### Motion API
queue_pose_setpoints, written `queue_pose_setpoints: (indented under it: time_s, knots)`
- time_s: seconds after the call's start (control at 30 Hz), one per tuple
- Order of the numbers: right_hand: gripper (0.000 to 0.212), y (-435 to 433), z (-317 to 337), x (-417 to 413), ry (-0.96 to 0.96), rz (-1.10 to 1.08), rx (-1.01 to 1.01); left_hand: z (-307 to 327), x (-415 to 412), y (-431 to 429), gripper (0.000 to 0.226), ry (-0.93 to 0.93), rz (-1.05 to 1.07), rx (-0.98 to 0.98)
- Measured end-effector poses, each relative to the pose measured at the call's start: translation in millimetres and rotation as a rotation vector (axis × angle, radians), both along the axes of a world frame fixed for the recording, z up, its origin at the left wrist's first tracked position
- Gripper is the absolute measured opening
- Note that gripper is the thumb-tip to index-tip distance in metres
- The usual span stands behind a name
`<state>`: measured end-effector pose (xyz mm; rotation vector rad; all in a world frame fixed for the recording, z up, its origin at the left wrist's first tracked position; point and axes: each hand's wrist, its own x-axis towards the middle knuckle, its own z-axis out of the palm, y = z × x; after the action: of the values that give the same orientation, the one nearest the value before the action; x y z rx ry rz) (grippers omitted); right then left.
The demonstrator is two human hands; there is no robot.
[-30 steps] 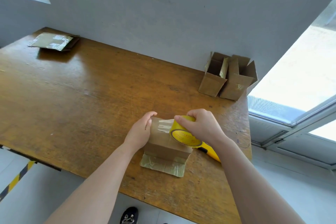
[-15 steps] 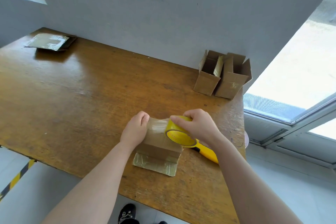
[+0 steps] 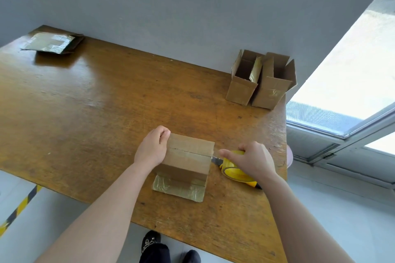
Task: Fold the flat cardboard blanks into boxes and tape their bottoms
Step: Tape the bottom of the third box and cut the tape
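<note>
A scuffed brown wooden table [image 3: 89,100] stands against a plain grey wall [image 3: 192,6], with a bright window [image 3: 350,74] off its right end. Near the table's front edge sits a small brown cardboard box [image 3: 188,157], bottom side up, its two closed flaps meeting in a seam that runs left to right, roughly parallel to the table's front edge. One tape-covered shiny flap of this box lies flat on the wood on the side nearest the person.

The left hand [image 3: 152,147] presses against the left side of the box, fingers curled over its far left corner. Just right of the box, the right hand [image 3: 254,161] is closed around a yellow tape dispenser [image 3: 233,172], whose nose points at the right end of the seam, touching or nearly touching it; its handle trails back toward the person.

Far behind the box, by the wall at the table's right end, two open-topped brown cardboard boxes [image 3: 263,80] stand upright side by side, touching. Far to the box's left, at the back left corner, lies a pile of flat cardboard blanks [image 3: 53,42].
</note>
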<state>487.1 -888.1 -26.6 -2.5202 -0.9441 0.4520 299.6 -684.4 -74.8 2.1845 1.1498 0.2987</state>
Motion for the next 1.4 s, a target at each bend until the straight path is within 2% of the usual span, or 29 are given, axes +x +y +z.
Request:
queue_pose_setpoints:
  time_s: [0.27, 0.33, 0.4, 0.47, 0.53, 0.57, 0.7, 0.77, 0.87, 0.93, 1.03, 1.13, 1.2, 1.27, 1.4]
  knots:
    - [0.073, -1, -15, -3, 0.055, -0.002, -0.025, 1, -2, -1, 0.025, -0.006, -0.004, -0.006]
    - [0.074, 2, -18, -5, 0.043, 0.006, -0.058, 3, -3, -3, 0.036, 0.015, -0.023, -0.017]
    - [0.073, 6, -19, -8, 0.008, 0.024, -0.105, 12, -2, -8, 0.06, 0.097, -0.068, 0.001]
    - [0.068, 10, -18, -8, -0.014, 0.033, -0.143, 22, -1, -12, 0.082, 0.264, -0.104, 0.18]
    - [0.065, 12, -17, -8, -0.025, 0.036, -0.177, 30, 2, -23, 0.088, 0.443, -0.092, 0.453]
    - [0.065, 13, -17, -9, -0.027, 0.035, -0.191, 32, 6, -34, 0.086, 0.491, -0.09, 0.514]
    - [0.065, 22, -15, -19, -0.008, -0.02, -0.231, 18, 23, -81, 0.086, 0.487, -0.112, 0.326]
    - [0.065, 26, -13, -25, -0.027, -0.032, -0.234, 14, 21, -75, 0.087, 0.48, -0.152, 0.334]
    - [0.064, 34, -13, -41, 0.005, -0.007, -0.231, 16, 5, -41, 0.086, 0.433, -0.319, 0.398]
    - [0.062, 43, -16, -57, 0.044, -0.004, -0.204, 21, -3, -16, 0.084, 0.474, -0.42, 0.447]
    - [0.057, 59, -19, -76, 0.173, -0.012, -0.1, 25, -6, 6, 0.075, 0.525, -0.299, 0.488]
    - [0.045, 73, -21, -86, 0.274, 0.042, -0.038, 22, -3, 11, 0.065, 0.454, -0.193, 0.308]
    - [0.034, 78, -23, -91, 0.378, 0.05, 0.008, 20, -2, 21, 0.065, 0.456, -0.212, 0.217]
    - [0.028, 81, -25, -94, 0.455, 0.053, 0.038, 20, -2, 35, 0.067, 0.497, -0.242, 0.206]
    - [0.04, 89, -26, -92, 0.507, 0.064, -0.067, 19, -4, 53, 0.067, 0.526, -0.322, 0.259]
